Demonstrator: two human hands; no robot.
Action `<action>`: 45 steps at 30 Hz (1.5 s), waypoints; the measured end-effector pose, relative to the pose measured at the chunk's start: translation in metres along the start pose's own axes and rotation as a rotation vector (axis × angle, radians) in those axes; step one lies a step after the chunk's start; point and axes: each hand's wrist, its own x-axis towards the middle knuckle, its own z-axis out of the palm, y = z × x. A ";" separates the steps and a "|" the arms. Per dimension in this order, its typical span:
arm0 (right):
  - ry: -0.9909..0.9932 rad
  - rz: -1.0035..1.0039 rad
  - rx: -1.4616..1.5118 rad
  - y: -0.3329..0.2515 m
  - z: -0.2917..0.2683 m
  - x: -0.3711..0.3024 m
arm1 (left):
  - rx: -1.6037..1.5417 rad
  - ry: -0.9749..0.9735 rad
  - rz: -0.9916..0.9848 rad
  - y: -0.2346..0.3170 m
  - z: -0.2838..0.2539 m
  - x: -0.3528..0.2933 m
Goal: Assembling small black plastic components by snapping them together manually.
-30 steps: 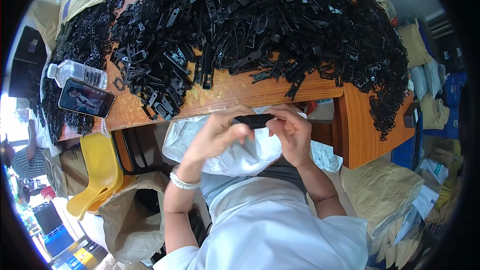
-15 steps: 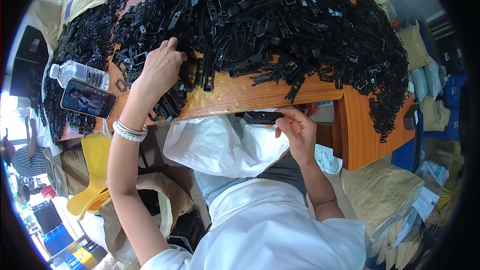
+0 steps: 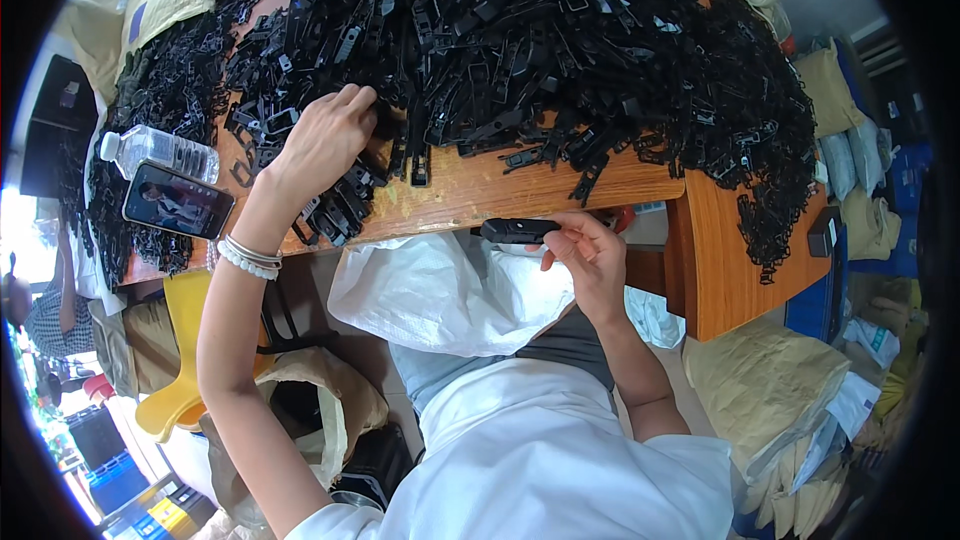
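The left hand (image 3: 325,140), left of centre in the frame, reaches palm-down onto the near edge of a heap of black plastic clips (image 3: 560,50); its fingers are curled loosely into the pieces, and whether they have closed on any one piece cannot be told. A stack of pale bead bracelets (image 3: 245,255) circles the left wrist. The right hand (image 3: 590,255), just below centre, is held off the table's front edge with its fingers pinched around one end of a single black plastic clip (image 3: 518,231), an elongated piece that points toward the left of the frame. Beneath this hand a white woven sack (image 3: 440,295) lies open across the person's lap.

The heap of clips covers most of the wooden table (image 3: 500,195), filling the upper half of the frame and spilling down the right side of the table; a bare strip of wood shows along the near edge. At the left of the frame, on the table, a smartphone (image 3: 177,202) lies with its screen lit, and just above it a clear plastic water bottle (image 3: 160,150) lies on its side. Lower left, a yellow plastic stool (image 3: 185,340) stands beside the table, with a brown sack (image 3: 320,400) near it. At lower right, tan sacks (image 3: 770,380) are stacked on the floor.
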 end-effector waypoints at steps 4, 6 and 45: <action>-0.014 0.002 0.029 0.002 -0.001 0.002 | -0.098 -0.052 -0.092 0.005 0.004 0.003; -0.004 -0.003 0.018 0.001 -0.001 0.002 | -0.270 -0.088 -0.145 0.006 0.007 0.005; -0.036 -0.008 0.046 0.008 -0.003 0.006 | 0.069 -0.198 -0.074 0.006 0.001 0.010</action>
